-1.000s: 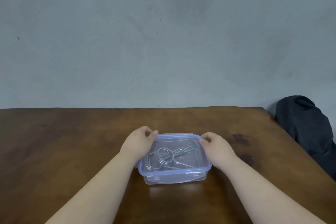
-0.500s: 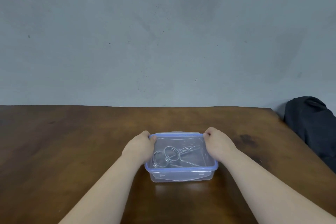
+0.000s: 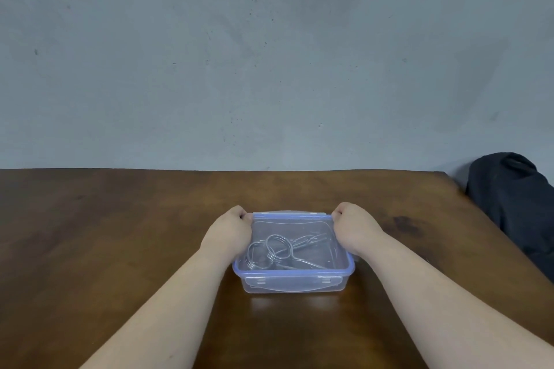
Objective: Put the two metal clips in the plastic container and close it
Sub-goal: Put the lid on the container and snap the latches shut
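Note:
A clear plastic container [image 3: 293, 284] with a blue-rimmed lid sits on the brown wooden table [image 3: 120, 234], a little in front of me. Two metal wire clips [image 3: 278, 250] lie inside and show through the transparent lid. The lid lies on top, and its front flap is folded down against the wall. My left hand [image 3: 229, 229] presses on the container's left side, fingers curled at the far left corner. My right hand [image 3: 355, 226] is on the right side, fingers curled at the far right corner.
A dark cloth bundle [image 3: 515, 204] lies beyond the table's right edge. A grey wall rises behind the table's far edge.
Both hands slid along the container's sides toward its far corners. The view shifted a little, so the container appears slightly further right.

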The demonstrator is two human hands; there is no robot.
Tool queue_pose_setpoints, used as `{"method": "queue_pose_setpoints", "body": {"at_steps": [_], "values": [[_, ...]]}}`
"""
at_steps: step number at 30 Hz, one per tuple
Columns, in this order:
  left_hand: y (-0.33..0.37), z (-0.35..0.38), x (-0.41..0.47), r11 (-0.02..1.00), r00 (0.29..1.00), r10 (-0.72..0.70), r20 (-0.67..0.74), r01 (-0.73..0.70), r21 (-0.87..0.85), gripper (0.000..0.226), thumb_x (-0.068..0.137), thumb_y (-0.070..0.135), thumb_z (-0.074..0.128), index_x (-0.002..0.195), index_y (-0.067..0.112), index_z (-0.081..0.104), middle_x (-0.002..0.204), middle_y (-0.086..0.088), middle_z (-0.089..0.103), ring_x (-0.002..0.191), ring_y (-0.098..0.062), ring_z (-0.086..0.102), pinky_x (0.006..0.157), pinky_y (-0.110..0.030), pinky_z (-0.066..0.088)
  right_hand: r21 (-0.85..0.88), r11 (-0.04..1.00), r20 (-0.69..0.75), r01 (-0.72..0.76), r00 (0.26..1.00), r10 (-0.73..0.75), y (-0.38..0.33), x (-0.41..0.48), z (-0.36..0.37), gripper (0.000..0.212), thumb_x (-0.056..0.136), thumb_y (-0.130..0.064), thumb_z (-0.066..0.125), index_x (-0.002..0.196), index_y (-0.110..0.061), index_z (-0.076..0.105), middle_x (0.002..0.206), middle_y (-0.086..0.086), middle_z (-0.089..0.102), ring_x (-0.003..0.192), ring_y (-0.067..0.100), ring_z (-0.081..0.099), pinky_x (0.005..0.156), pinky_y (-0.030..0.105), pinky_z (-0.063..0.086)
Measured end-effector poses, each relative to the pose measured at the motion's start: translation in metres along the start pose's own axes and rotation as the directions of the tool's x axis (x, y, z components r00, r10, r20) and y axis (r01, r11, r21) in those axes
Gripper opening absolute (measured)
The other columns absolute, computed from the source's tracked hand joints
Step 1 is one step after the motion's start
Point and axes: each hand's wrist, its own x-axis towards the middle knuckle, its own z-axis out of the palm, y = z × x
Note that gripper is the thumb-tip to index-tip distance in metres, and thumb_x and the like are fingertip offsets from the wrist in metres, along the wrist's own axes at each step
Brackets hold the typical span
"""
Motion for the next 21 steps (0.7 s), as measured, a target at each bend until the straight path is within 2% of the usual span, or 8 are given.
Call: {"method": "queue_pose_setpoints", "body": {"at_steps": [5, 9, 13, 16, 18, 21], "values": [[0.000, 0.002, 0.004, 0.997, 0.999, -0.048, 0.022, 0.049, -0.056, 0.028, 0.101, 0.032, 0.038, 0.078, 0.019, 0.046, 0.078, -0.003, 0.059, 0.067, -0.016, 0.050, 0.056, -0.031, 0.034, -0.043, 0.999, -0.001, 0.012, 1.000, -0.012, -0.001, 0.002, 0.002, 0.023, 0.098, -0.006, 0.040, 0.087, -0.020, 0.055, 0.091, 0.006, 0.065, 0.076, 0.024, 0.057, 0.055, 0.030, 0.040], [0.003, 0.001, 0.012, 0.994, 0.995, -0.089, 0.048, 0.092, -0.057, 0.025, 0.101, 0.031, 0.039, 0.091, 0.013, 0.051, 0.091, -0.006, 0.061, 0.080, -0.021, 0.054, 0.069, -0.034, 0.038, -0.090, 0.996, 0.008, 0.022, 1.000, -0.022, -0.004, 0.003, 0.000, 0.022, 0.098, -0.004, 0.042, 0.091, -0.017, 0.058, 0.090, 0.006, 0.065, 0.077, 0.022, 0.059, 0.056, 0.030, 0.043], [0.005, 0.005, 0.007, 0.994, 0.997, -0.069, 0.025, 0.071, -0.088, 0.018, 0.099, 0.021, 0.037, 0.093, 0.019, 0.053, 0.088, -0.005, 0.064, 0.072, -0.018, 0.053, 0.058, -0.031, 0.038, -0.101, 0.994, 0.033, 0.034, 0.999, -0.031, -0.006, 0.004, -0.003, 0.026, 0.095, -0.002, 0.039, 0.092, -0.014, 0.062, 0.088, 0.007, 0.066, 0.080, 0.026, 0.063, 0.064, 0.036, 0.052], [-0.003, 0.005, 0.001, 0.992, 0.999, 0.002, 0.033, 0.002, -0.125, 0.025, 0.100, 0.026, 0.034, 0.089, 0.024, 0.057, 0.083, -0.001, 0.064, 0.068, -0.016, 0.052, 0.059, -0.030, 0.040, -0.082, 0.995, 0.046, 0.049, 0.998, -0.045, -0.003, 0.004, -0.004, 0.029, 0.096, -0.004, 0.037, 0.091, -0.018, 0.062, 0.090, 0.007, 0.067, 0.080, 0.028, 0.066, 0.063, 0.038, 0.056], [-0.007, 0.005, -0.003, 0.991, 0.998, 0.025, 0.051, -0.019, -0.130, 0.028, 0.101, 0.029, 0.035, 0.097, 0.027, 0.063, 0.091, 0.003, 0.068, 0.078, -0.017, 0.059, 0.064, -0.030, 0.043, -0.052, 0.997, 0.060, 0.061, 0.996, -0.058, -0.001, 0.003, -0.005, 0.031, 0.098, -0.006, 0.037, 0.094, -0.020, 0.064, 0.091, 0.007, 0.069, 0.080, 0.029, 0.067, 0.061, 0.038, 0.058], [-0.009, 0.007, -0.004, 0.995, 0.998, 0.052, 0.029, -0.049, -0.086, 0.031, 0.102, 0.031, 0.035, 0.110, 0.026, 0.064, 0.104, 0.003, 0.068, 0.093, -0.019, 0.060, 0.076, -0.030, 0.041, -0.039, 0.996, 0.055, 0.078, 0.996, -0.076, 0.000, 0.002, -0.006, 0.031, 0.103, -0.009, 0.038, 0.102, -0.020, 0.067, 0.097, 0.006, 0.069, 0.083, 0.025, 0.067, 0.073, 0.041, 0.062]]}}
